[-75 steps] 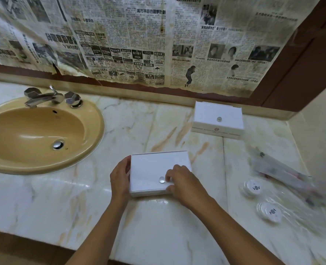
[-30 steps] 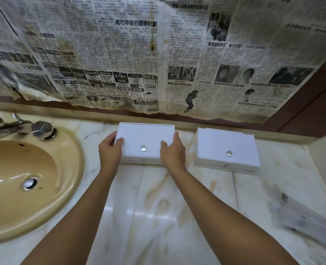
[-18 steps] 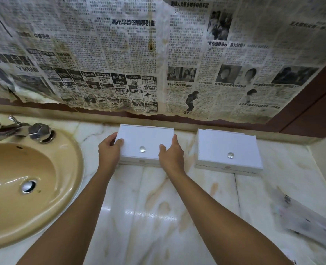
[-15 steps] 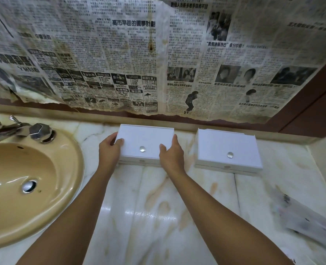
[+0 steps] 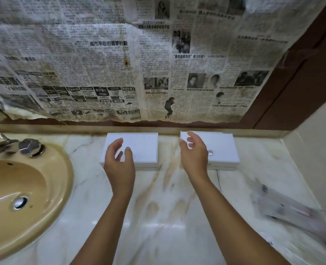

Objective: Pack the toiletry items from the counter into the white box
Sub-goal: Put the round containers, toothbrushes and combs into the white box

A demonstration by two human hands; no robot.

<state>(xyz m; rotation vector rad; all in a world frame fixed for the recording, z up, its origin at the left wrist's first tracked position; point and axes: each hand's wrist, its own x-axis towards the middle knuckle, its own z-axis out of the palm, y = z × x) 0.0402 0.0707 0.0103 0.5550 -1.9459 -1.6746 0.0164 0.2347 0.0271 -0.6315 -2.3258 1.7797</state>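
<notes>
Now your two hands hover apart over the back of the counter (image 5: 158, 217), and neither holds anything. Your left hand (image 5: 119, 161) is above the near edge of the left white box (image 5: 139, 148), with fingers loosely curved and spread, not touching it as far as I can see. This box stands closed against the back ledge, just beyond your left palm. Your right hand (image 5: 193, 155) is relaxed and open too, over the left end of the second white box (image 5: 223, 150), which lies directly under and to the right of it; its small round knob (image 5: 210, 153) shows beside your knuckles. I judge the two boxes are set side by side at the wall so the front stays free for work.

The toiletry packets (image 5: 292, 213) lie well to the right of your right forearm, nearer to you (they are blurred, so I cannot name each item). They seem not yet packed. The sink (image 5: 43, 188) and its tap (image 5: 15, 146) are to the left of your left hand. Probably the next step is to take the second box and open it.
</notes>
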